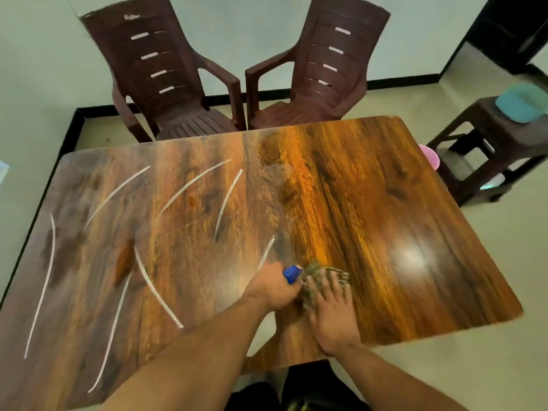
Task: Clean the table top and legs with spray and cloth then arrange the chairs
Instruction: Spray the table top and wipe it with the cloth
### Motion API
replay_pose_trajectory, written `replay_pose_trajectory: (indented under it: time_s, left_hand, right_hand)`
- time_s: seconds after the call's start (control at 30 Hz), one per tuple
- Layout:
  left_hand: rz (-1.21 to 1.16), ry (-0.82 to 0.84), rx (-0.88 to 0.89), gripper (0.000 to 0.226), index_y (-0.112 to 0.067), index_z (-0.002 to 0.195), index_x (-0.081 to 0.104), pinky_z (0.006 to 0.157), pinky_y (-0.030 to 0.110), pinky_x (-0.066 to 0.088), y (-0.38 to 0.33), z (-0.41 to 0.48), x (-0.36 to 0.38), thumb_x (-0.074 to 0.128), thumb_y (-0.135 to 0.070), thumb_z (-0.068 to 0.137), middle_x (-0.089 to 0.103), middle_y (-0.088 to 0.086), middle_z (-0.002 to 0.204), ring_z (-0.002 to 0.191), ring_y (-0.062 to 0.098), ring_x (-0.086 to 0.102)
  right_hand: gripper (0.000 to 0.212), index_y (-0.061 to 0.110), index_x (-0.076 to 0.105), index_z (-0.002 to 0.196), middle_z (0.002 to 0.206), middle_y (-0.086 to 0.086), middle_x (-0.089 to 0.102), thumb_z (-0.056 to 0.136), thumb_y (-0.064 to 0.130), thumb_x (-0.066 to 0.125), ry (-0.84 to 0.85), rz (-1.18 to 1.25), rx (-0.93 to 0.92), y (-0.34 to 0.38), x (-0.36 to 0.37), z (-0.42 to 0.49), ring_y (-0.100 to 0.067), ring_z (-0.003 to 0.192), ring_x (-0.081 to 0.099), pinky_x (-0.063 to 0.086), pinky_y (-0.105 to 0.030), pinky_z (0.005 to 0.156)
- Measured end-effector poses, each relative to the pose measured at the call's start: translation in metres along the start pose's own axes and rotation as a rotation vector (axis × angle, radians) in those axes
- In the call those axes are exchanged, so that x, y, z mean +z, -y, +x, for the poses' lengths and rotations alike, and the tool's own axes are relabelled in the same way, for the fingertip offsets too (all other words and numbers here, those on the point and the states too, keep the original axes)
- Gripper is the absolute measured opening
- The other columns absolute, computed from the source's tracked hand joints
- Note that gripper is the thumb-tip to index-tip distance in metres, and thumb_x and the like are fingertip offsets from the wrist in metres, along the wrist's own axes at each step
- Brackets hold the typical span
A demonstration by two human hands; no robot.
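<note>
Notably, right hand [332, 310] pressed spread fingers on green checked cloth [323, 269]; left hand [272, 289], immediately leftward, gripped blue plastic spray bottle [293, 273].

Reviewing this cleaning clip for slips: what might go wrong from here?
1. The left hand grips the spray bottle right beside the cloth under the right hand; wiping may bump it.
2. White streaks on the left half of the table lie away from the cloth and might be missed.

table [370, 203]: glossy wood-grain top | on it: checked cloth [323, 277], near edge
</note>
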State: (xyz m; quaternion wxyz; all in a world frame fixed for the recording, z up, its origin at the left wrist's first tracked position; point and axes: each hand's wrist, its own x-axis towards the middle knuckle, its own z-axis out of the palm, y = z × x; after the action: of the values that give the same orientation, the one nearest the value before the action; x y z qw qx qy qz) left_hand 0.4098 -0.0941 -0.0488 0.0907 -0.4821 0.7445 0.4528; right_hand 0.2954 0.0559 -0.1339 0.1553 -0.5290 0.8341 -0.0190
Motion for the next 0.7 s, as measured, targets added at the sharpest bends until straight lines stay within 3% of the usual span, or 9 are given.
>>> replay_pose_trajectory:
  time_s: [0.07,0.1,0.13,0.23,0.3,0.43,0.5,0.6,0.7]
  left_hand:
    - [-0.016,0.011,0.013,0.028,-0.020,0.084,0.060,0.068,0.036,0.059,0.006,-0.011,0.007,0.065,-0.047,0.081,0.066,0.003,0.077,0.072,0.021,0.068]
    - [-0.001,0.007,0.021,0.027,-0.020,0.082,0.058,0.066,0.034,0.057,0.009,-0.017,0.010,0.065,-0.046,0.082,0.064,0.002,0.076,0.070,0.021,0.067]
    - [0.010,0.004,0.028,0.027,-0.020,0.079,0.056,0.064,0.033,0.053,0.012,-0.023,0.012,0.065,-0.045,0.085,0.062,0.002,0.075,0.069,0.021,0.064]
    - [0.000,0.018,0.032,0.025,-0.023,0.078,0.054,0.070,0.037,0.055,0.023,-0.039,0.020,0.066,-0.042,0.088,0.061,0.003,0.075,0.071,0.023,0.065]
    - [0.022,0.026,0.030,0.026,-0.022,0.076,0.054,0.070,0.038,0.057,0.030,-0.048,0.025,0.065,-0.043,0.087,0.063,0.004,0.074,0.072,0.025,0.067]
    - [0.028,0.047,0.029,0.024,-0.022,0.072,0.057,0.060,0.029,0.050,0.045,-0.066,0.034,0.067,-0.039,0.086,0.065,0.001,0.073,0.066,0.018,0.064]
    - [0.063,0.072,0.021,0.027,-0.022,0.069,0.055,0.057,0.025,0.043,0.052,-0.072,0.036,0.066,-0.042,0.083,0.063,0.000,0.070,0.062,0.015,0.059]
    - [0.136,0.102,0.014,0.031,-0.022,0.069,0.051,0.057,0.027,0.041,0.058,-0.080,0.033,0.063,-0.048,0.082,0.058,-0.001,0.068,0.059,0.016,0.055]
    - [0.081,0.068,0.000,0.026,-0.023,0.068,0.051,0.059,0.028,0.044,0.068,-0.085,0.022,0.062,-0.042,0.083,0.057,-0.003,0.067,0.060,0.015,0.054]
  right_hand:
    - [0.061,0.037,0.022,0.156,0.166,0.003,0.016,0.100,0.055,0.033,0.041,-0.078,-0.298,-0.021,0.003,-0.023,-0.021,0.154,-0.001,0.001,-0.049,0.119]
    - [0.060,0.037,0.021,0.156,0.167,0.004,0.015,0.100,0.055,0.031,0.045,-0.089,-0.291,-0.034,0.001,-0.034,-0.019,0.154,-0.003,0.000,-0.048,0.120]
    - [0.060,0.036,0.019,0.157,0.167,0.003,0.012,0.100,0.055,0.027,0.017,-0.094,-0.174,-0.043,0.001,-0.042,-0.019,0.154,-0.005,-0.001,-0.048,0.122]
    - [0.065,0.025,0.007,0.160,0.167,-0.003,-0.011,0.102,0.054,0.012,-0.017,0.020,0.492,-0.031,-0.002,-0.055,-0.024,0.153,-0.015,-0.005,-0.049,0.123]
    - [0.067,0.022,0.001,0.160,0.165,-0.006,-0.015,0.102,0.055,0.011,0.017,0.105,0.616,0.005,0.000,-0.056,-0.028,0.152,-0.017,-0.008,-0.050,0.122]
    - [0.064,0.029,0.009,0.159,0.167,-0.002,0.000,0.100,0.053,0.019,0.061,0.032,-0.015,0.038,0.019,-0.083,-0.026,0.152,-0.014,-0.013,-0.047,0.119]
    - [0.061,0.032,0.013,0.159,0.168,0.001,0.002,0.101,0.051,0.024,0.045,0.013,-0.083,0.021,0.018,-0.089,-0.021,0.152,-0.012,-0.008,-0.045,0.121]
    - [0.059,0.028,-0.001,0.158,0.166,-0.001,-0.013,0.105,0.049,0.016,0.020,0.045,0.288,0.002,0.007,-0.086,-0.022,0.152,-0.017,-0.006,-0.046,0.123]
    - [0.064,0.020,0.005,0.160,0.166,-0.008,-0.013,0.105,0.050,0.015,-0.008,0.241,0.716,0.016,-0.008,-0.060,-0.028,0.153,-0.014,-0.004,-0.050,0.123]
